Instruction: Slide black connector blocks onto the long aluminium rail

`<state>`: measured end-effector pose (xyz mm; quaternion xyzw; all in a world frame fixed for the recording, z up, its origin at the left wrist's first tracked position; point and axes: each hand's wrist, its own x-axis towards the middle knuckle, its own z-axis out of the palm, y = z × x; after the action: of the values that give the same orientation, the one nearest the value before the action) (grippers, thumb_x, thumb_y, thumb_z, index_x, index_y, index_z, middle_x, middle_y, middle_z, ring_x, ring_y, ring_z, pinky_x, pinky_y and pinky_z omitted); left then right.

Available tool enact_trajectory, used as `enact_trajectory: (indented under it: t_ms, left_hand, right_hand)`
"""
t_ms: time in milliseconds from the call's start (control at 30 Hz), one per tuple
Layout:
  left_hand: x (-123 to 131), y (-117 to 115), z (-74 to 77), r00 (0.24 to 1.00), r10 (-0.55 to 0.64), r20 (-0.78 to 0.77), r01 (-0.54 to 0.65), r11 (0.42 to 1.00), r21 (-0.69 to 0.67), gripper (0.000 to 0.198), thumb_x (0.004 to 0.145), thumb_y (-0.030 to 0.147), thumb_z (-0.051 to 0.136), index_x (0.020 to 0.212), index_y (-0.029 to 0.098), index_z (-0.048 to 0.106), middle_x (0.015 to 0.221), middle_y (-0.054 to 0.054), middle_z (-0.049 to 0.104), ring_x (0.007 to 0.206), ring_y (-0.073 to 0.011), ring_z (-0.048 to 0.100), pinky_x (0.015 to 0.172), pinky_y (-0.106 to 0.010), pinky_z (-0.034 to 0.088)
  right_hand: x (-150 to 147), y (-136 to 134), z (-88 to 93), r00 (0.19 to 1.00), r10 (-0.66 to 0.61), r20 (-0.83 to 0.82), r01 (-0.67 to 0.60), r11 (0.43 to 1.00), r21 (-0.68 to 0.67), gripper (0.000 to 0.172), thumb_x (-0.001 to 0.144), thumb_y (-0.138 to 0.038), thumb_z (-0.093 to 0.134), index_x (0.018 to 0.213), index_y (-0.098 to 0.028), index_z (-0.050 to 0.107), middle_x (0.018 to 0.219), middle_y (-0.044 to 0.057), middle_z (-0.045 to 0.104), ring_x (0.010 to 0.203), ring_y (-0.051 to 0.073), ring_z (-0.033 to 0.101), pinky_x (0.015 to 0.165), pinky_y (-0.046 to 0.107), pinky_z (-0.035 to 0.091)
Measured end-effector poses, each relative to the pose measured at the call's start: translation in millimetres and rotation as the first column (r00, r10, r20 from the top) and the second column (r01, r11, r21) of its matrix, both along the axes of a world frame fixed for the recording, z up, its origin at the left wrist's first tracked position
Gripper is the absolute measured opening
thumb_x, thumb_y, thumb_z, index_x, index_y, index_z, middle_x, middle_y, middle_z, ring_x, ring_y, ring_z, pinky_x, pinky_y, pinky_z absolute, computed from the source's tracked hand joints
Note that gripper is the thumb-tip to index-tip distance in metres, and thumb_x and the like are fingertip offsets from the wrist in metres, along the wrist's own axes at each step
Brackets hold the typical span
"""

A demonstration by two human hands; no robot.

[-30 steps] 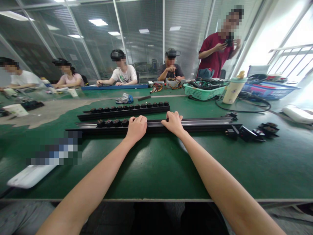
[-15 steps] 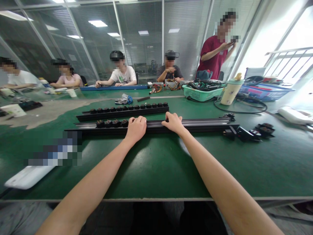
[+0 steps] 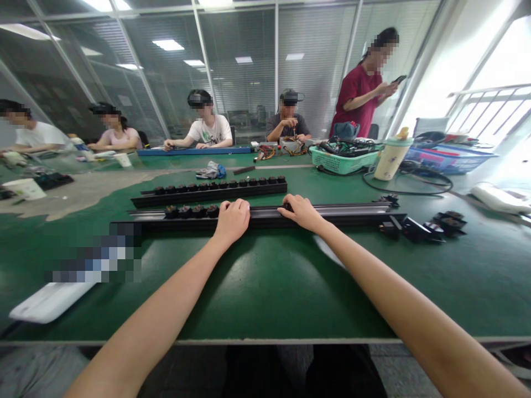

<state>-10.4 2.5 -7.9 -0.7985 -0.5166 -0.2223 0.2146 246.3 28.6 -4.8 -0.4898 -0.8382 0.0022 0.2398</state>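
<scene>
A long black rail (image 3: pixel 348 219) with a silvery inner channel lies across the green table. Several black socket modules (image 3: pixel 198 210) sit in a row in its left part. My left hand (image 3: pixel 233 221) is closed over the rail at the right end of this row, its fingers curled; what lies beneath them is hidden. To the right, the thumb and fingers of my right hand (image 3: pixel 305 213) pinch a small black module (image 3: pixel 287 206) at the channel, only partly visible. Loose black modules (image 3: pixel 450 224) lie by the rail's right end.
Behind is another black rail (image 3: pixel 215 194) filled with modules. A white bar-shaped item (image 3: pixel 45 301), partly blurred out, lies at left. Farther back are a green basket (image 3: pixel 346 162), a cream cup (image 3: pixel 392 160), a cable and gloves (image 3: pixel 211 170). Several people are across the table.
My right wrist has swung a little to the right and lower, while its fingers stay at the channel. My left hand stays nearly in place. The standing person's phone is lower.
</scene>
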Motion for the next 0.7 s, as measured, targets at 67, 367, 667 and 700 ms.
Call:
enact_trajectory:
  t_ms: [67, 367, 667, 700]
  left_hand:
    - [0, 0, -0.1, 1.000, -0.001, 0.001, 0.001, 1.000, -0.004, 0.039, 0.105, 0.025, 0.027, 0.110, 0.018, 0.065, 0.111, -0.013, 0.070, 0.104, -0.0265, 0.063, 0.098, -0.046, 0.036]
    - [-2, 2, -1.9, 1.000, -0.003, -0.006, 0.003, 1.000, 0.022, 0.039, 0.105, 0.025, 0.026, 0.110, 0.019, 0.065, 0.112, -0.013, 0.070, 0.102, -0.0257, 0.064, 0.098, -0.046, 0.036]
    - [-2, 2, -1.6, 1.000, 0.003, 0.009, -0.003, 1.000, 0.008, 0.040, 0.105, 0.025, 0.026, 0.110, 0.019, 0.065, 0.113, -0.013, 0.070, 0.103, -0.0258, 0.063, 0.098, -0.046, 0.036]
    - [-2, 2, -1.5, 1.000, 0.003, 0.010, -0.003, 1.000, 0.006, 0.040, 0.105, 0.025, 0.026, 0.110, 0.019, 0.065, 0.113, -0.013, 0.070, 0.103, -0.0258, 0.063, 0.098, -0.046, 0.036]
  right_hand:
    - [-1, -2, -4.3, 0.999, -0.018, -0.031, 0.020, 0.999, 0.042, 0.027, 0.102, -0.045, 0.051, 0.108, -0.020, 0.055, 0.106, 0.010, 0.068, 0.105, 0.026, 0.059, 0.089, 0.036, 0.039]
    - [-6, -8, -7.1, 0.986, -0.132, -0.107, 0.138, 0.989, 0.052, 0.025, 0.099, -0.046, 0.055, 0.104, -0.021, 0.056, 0.096, 0.008, 0.068, 0.094, 0.026, 0.059, 0.080, 0.033, 0.039]
    - [-10, -13, -6.2, 0.974, -0.184, -0.136, 0.194, 0.979, 0.066, 0.020, 0.096, -0.042, 0.055, 0.099, -0.022, 0.057, 0.096, 0.008, 0.068, 0.095, 0.027, 0.055, 0.081, 0.034, 0.037]
    - [-10, -13, -6.1, 0.973, -0.186, -0.139, 0.196, 0.978, 0.067, 0.019, 0.095, -0.041, 0.055, 0.099, -0.022, 0.057, 0.095, 0.008, 0.068, 0.094, 0.027, 0.055, 0.081, 0.034, 0.037]
